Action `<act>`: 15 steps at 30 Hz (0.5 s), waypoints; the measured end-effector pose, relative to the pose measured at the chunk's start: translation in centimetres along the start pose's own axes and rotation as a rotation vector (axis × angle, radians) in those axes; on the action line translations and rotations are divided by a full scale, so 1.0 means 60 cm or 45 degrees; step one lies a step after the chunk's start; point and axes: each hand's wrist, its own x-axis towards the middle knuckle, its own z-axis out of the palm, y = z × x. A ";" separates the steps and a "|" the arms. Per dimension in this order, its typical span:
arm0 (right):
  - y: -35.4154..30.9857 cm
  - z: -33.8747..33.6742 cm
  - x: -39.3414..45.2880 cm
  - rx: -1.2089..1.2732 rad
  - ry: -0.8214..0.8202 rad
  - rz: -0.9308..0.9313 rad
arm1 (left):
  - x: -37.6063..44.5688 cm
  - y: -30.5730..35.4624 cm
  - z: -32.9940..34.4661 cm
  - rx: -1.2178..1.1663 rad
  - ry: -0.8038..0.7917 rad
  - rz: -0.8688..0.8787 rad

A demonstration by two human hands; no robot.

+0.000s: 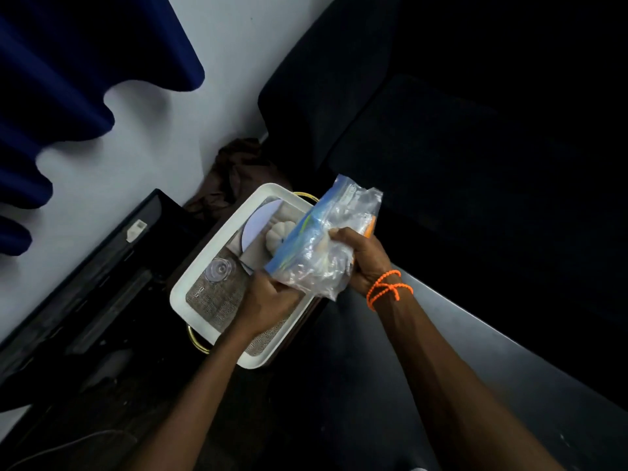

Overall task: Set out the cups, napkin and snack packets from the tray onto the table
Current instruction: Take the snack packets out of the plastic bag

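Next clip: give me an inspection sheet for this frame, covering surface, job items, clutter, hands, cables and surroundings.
Surface: white tray with gold handles, lined with a woven mat; table mostly dark, hard to read.
Job's things: clear zip bag held above the tray; clear glass cup, pale round plate, white pumpkin-shaped piece on the tray.
Clutter: brown cloth bunched behind the tray.
Hands: left hand and right hand both grip the bag; orange bead bracelet on the right wrist.
Cables: thin pale cord, lower left.
Surroundings: white wall, blue curtain, dark seat.
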 end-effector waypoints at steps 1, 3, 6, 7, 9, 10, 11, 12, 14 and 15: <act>-0.002 -0.017 -0.007 -0.013 0.016 -0.037 | 0.003 0.009 -0.003 -0.131 0.079 -0.041; -0.009 -0.052 -0.027 -0.051 0.052 -0.113 | 0.012 0.032 -0.002 -0.361 0.204 -0.047; -0.018 -0.109 -0.062 -0.148 0.117 -0.182 | 0.032 0.077 0.033 -0.558 0.028 -0.078; -0.019 -0.127 -0.073 -0.191 0.133 -0.195 | 0.039 0.091 0.055 -0.565 -0.088 -0.119; -0.012 -0.163 -0.092 -0.268 0.166 -0.219 | 0.050 0.108 0.108 -0.468 -0.293 -0.212; -0.007 -0.178 -0.101 -0.287 0.179 -0.228 | 0.052 0.111 0.135 -0.381 -0.353 -0.249; -0.001 -0.192 -0.108 -0.296 0.188 -0.233 | 0.056 0.106 0.159 -0.278 -0.385 -0.291; 0.003 -0.204 -0.113 -0.297 0.190 -0.233 | 0.059 0.100 0.181 -0.215 -0.397 -0.351; 0.009 -0.221 -0.119 -0.269 0.163 -0.208 | 0.065 0.082 0.215 -0.137 -0.353 -0.502; 0.011 -0.227 -0.122 -0.249 0.149 -0.187 | 0.066 0.073 0.228 -0.112 -0.312 -0.567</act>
